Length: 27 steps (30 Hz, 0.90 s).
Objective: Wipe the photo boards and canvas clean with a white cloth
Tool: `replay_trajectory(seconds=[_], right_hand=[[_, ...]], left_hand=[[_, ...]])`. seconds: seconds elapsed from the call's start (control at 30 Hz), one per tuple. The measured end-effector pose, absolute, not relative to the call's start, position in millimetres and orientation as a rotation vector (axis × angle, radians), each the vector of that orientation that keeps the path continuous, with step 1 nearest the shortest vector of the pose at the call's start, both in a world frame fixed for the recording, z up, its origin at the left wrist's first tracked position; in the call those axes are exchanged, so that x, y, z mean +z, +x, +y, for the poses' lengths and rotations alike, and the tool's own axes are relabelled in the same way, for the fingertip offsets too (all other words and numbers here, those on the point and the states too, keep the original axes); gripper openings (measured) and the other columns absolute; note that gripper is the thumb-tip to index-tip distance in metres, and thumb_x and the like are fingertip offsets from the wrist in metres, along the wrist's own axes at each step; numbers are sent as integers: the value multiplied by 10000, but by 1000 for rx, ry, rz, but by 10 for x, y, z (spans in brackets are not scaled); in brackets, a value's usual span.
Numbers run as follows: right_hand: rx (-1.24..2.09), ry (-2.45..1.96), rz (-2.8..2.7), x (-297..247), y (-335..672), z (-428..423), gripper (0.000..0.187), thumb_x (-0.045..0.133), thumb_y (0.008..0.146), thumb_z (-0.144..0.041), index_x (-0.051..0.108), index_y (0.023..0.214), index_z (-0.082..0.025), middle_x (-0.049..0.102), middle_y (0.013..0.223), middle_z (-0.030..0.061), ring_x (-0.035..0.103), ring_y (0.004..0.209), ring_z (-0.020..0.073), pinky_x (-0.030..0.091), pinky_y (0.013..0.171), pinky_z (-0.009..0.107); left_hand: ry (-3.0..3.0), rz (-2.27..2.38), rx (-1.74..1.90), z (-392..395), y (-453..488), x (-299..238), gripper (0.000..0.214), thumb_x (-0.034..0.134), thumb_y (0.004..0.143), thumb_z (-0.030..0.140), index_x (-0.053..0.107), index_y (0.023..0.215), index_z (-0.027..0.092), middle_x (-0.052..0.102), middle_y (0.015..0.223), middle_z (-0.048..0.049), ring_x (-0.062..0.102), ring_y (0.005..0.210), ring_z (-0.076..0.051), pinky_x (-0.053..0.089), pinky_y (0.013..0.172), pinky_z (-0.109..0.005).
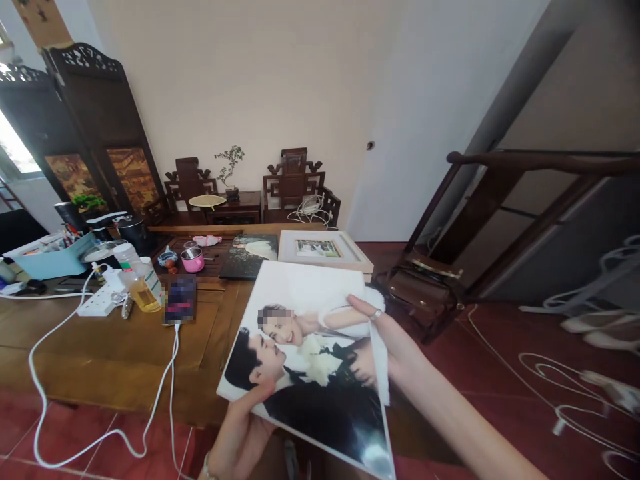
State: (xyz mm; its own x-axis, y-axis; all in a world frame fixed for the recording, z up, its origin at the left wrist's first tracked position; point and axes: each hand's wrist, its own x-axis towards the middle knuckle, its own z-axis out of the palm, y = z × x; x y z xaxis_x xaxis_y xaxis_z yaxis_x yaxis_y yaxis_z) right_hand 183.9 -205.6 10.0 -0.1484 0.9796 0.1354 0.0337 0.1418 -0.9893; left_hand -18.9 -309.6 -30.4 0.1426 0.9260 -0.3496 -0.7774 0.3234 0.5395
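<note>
While the left hand (247, 423) pinches the lower-left edge of the wedding photo panel (313, 373) at lower centre and the right hand (383, 330) clasps its right edge beside a white cloth (383, 380), light thumb pressure should best spare the glossy print.

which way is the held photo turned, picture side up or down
Picture side up: the photo has its printed image in plain view.
</note>
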Motion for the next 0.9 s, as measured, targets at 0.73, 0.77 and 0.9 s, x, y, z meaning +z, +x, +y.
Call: replay_trajectory(seconds=[0.73,0.77,0.9], right_hand=[[-162,-927,-2356,494,1576,-2066,226,533,820,-368,627,987,-247,445,1355,40,177,1335,338,139,1053,634],[-214,-869,-2417,575,1431,-1925,357,550,813,-321,546,1156,-220,400,1389,53,158,1340,335,129,1060,626],[-413,-781,-2550,652,874,-1365,642,531,742,-25,331,1345,-116,287,1441,145,177,1335,336,188,1073,556]], left_hand=[[594,789,1638,-1944,-748,396,290,544,729,89,667,992,101,667,1085,-87,542,1126,-255,488,909,-350],[614,788,1623,-1862,-728,402,285,552,729,92,665,990,100,670,1073,-88,547,1116,-257,497,891,-354],[684,734,1612,-1555,-705,439,259,564,736,80,655,975,120,660,1086,-62,550,1101,-233,502,870,-344]])
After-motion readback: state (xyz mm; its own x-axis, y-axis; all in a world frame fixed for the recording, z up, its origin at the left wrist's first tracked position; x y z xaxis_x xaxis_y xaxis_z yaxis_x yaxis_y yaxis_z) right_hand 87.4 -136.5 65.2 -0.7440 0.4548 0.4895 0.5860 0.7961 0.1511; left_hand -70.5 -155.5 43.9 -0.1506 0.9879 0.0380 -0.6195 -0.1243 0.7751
